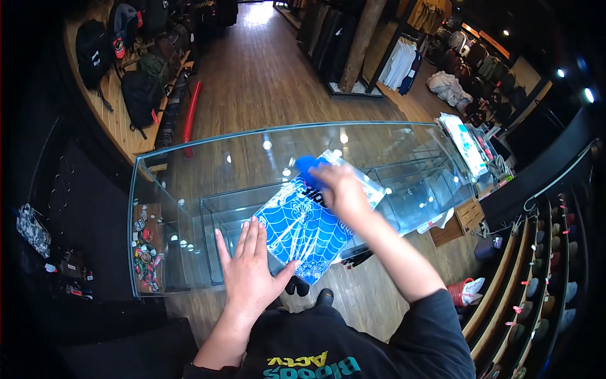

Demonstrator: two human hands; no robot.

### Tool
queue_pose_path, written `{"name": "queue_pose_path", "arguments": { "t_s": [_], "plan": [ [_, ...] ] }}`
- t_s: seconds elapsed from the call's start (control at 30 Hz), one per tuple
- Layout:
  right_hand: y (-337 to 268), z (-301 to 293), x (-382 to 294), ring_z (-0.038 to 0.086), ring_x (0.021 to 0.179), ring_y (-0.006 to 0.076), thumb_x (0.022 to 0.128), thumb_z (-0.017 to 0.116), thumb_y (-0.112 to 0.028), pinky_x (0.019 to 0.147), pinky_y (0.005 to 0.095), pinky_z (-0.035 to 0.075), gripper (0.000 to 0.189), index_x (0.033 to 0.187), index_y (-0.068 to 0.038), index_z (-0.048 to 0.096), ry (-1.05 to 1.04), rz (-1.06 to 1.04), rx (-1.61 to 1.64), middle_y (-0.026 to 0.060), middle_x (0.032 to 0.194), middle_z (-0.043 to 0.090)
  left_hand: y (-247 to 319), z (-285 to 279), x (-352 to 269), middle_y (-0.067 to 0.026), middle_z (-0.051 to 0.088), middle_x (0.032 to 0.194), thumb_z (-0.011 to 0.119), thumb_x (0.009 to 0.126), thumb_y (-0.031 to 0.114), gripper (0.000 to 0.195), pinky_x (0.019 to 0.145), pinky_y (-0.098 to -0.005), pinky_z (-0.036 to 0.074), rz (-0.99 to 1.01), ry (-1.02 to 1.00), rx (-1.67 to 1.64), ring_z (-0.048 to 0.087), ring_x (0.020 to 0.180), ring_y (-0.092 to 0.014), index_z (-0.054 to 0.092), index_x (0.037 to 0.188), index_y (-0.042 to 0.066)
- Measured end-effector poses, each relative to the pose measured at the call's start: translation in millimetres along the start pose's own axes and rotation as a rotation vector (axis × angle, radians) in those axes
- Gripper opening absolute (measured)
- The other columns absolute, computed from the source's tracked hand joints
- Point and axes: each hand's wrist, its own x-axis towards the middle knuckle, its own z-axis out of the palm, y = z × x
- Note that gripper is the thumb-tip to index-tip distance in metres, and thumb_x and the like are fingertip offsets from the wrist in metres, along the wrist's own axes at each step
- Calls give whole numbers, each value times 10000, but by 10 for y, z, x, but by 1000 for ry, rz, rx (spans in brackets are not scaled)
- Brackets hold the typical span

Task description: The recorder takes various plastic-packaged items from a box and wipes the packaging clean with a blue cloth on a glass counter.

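Observation:
On the glass display counter (407, 156) before me lies a blue bandana (303, 237) with a white spider-web pattern, apparently inside a clear plastic sleeve (374, 189). It sits at a slant, one corner pointing toward my body. My left hand (251, 270) is spread flat, fingertips and thumb at the bandana's left edge, gripping nothing. Over its far part, my right hand (343, 192) holds a plain blue cloth (310, 170). Motion blurs both that hand and the cloth. Dark lettering on the bandana is partly covered by the right hand.
Small accessories (147, 260) lie inside the counter's left end. Packaged goods (464, 142) stand at its right end. Backpacks (142, 99) hang beyond on the left. Shelves of caps (530, 284) run along my right, near a red basket (457, 293).

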Motion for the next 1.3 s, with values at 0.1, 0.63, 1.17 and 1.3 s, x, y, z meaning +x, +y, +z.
{"name": "queue_pose_path", "arguments": {
  "t_s": [0.1, 0.63, 1.17, 1.3],
  "plan": [
    [269, -76, 191, 725, 1164, 466, 932, 751, -19, 1055, 534, 576, 380, 1306, -29, 822, 66, 117, -106, 222, 1254, 810, 31, 15, 56, -280, 548, 1720, 795, 951, 667, 1072, 1411, -706, -7, 20, 3, 0, 471, 1666, -349, 547, 1622, -131],
    [-267, 72, 15, 718, 1072, 430, 871, 769, -40, 954, 529, 592, 434, 1301, -62, 825, -67, -70, 95, 225, 1188, 756, -27, 125, 58, -250, 522, 1751, 838, 923, 672, 1107, 1407, -709, 13, -25, 16, -30, 443, 1685, -339, 514, 1666, -81],
    [-958, -155, -430, 711, 1051, 364, 719, 841, 14, 927, 502, 565, 643, 1353, -90, 821, -340, -101, 324, 153, 1050, 700, -33, 109, 18, -212, 496, 1782, 842, 911, 681, 1137, 1389, -748, -4, -36, -23, -23, 420, 1701, -311, 483, 1702, -52],
    [-170, -144, -227, 724, 987, 396, 904, 890, -127, 875, 493, 582, 352, 1254, -106, 864, -7, 251, 84, 182, 1024, 704, -22, 95, -16, -217, 490, 1786, 827, 920, 698, 1143, 1385, -747, -13, -28, -10, 3, 419, 1700, -324, 480, 1700, -63]
  ]
}}
